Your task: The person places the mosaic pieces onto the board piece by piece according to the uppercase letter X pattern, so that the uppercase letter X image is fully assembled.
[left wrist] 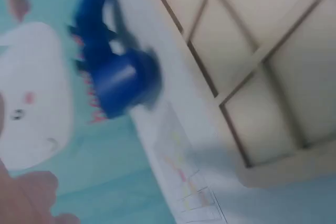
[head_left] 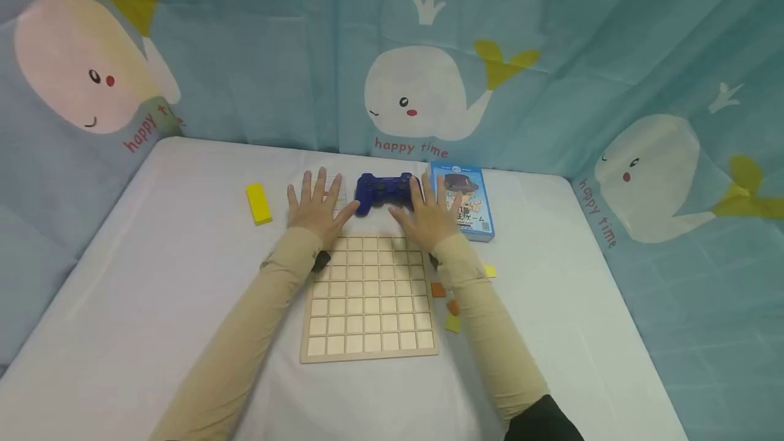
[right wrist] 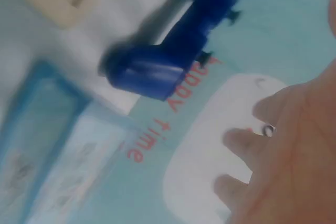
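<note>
Both hands are spread above the far edge of a wooden grid board [head_left: 363, 288]. The left hand [head_left: 315, 213], fingers straight and apart, partly covers a printed card [head_left: 333, 190] and holds nothing. The right hand [head_left: 431, 218] is likewise spread, between a blue game controller [head_left: 381, 189] and a blue illustrated box [head_left: 474, 206]. Its fingers overlap the controller's right end and the box's left side in the head view; contact cannot be told. In the right wrist view the palm [right wrist: 299, 156] looks bare, and the controller [right wrist: 152, 72] appears apart from it.
A yellow block [head_left: 258, 203] lies left of the left hand. Small orange [head_left: 437, 290] and yellow tiles [head_left: 452, 323] lie right of the board, some partly behind the right sleeve [head_left: 490, 325]. A blue whale-print curtain [head_left: 263, 53] hangs behind the white table [head_left: 153, 257].
</note>
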`<action>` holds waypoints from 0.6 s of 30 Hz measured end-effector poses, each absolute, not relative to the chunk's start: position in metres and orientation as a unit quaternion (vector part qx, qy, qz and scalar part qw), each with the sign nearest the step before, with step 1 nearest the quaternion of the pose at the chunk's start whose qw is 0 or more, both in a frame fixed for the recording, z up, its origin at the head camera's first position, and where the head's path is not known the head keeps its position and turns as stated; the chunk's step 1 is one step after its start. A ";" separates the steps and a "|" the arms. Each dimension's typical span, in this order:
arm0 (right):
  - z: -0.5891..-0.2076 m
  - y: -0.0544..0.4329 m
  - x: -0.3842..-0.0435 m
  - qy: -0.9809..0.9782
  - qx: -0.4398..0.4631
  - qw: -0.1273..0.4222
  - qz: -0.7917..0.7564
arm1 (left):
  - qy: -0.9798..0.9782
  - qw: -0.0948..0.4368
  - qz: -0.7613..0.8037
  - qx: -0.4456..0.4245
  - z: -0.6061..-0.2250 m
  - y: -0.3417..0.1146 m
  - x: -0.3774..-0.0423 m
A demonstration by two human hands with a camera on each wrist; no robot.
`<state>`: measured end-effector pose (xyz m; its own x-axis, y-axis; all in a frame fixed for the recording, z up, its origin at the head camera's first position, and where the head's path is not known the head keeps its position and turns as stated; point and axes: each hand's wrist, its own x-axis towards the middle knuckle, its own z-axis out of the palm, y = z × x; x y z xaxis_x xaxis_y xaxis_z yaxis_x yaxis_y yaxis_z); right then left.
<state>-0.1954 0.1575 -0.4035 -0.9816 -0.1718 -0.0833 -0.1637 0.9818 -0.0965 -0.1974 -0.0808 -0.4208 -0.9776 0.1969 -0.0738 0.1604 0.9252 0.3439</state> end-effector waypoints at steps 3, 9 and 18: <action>-0.401 0.179 -0.169 0.992 -0.094 0.051 -0.070 | 0.972 0.050 0.202 0.105 -0.422 -0.092 -0.172; -0.410 0.247 -0.105 0.990 -0.077 0.052 -0.107 | 0.930 0.074 0.328 0.151 -0.456 -0.123 -0.113; -0.440 0.306 -0.092 0.986 -0.015 0.064 -0.151 | 0.900 0.048 0.371 0.225 -0.495 -0.141 -0.104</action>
<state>-0.0917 0.3060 -0.4405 -0.9914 -0.0494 -0.1208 -0.0110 0.9541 -0.2994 -0.1035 -0.1406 -0.4954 -0.8944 0.4400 0.0800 0.3685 0.6238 0.6893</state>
